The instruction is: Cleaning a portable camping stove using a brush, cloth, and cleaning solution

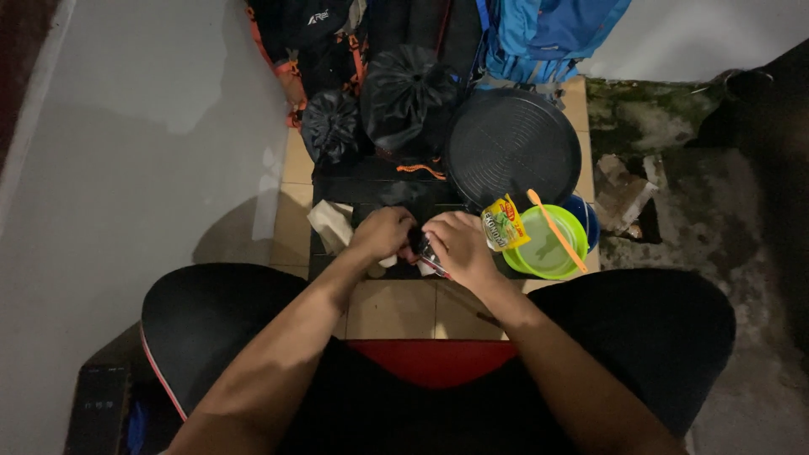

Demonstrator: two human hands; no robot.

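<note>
Tiles make up the floor [396, 307] between the person's knees, a narrow pale strip hemmed by a grey wall on the left and rough, mossy concrete on the right. Backpacks [539, 34] and two tied black bags [404, 88] close off the far edge, so the only free room is the bare tile just in front of the knees. A round black grill pan [514, 147] sits on a dark mat [354, 190], its near rim just beside a green bowl [548, 244] that nests in a blue one, with an orange utensil [556, 229] laid across and a yellow sachet [504, 223] leaning at its left rim. A crumpled white cloth [330, 223] lies at the mat's left edge. The left hand [383, 233] and right hand [455, 244] meet at the mat's near edge, both curled closed around a small dark object [419, 244] pinched between them; it is too dim to tell what it is.
</note>
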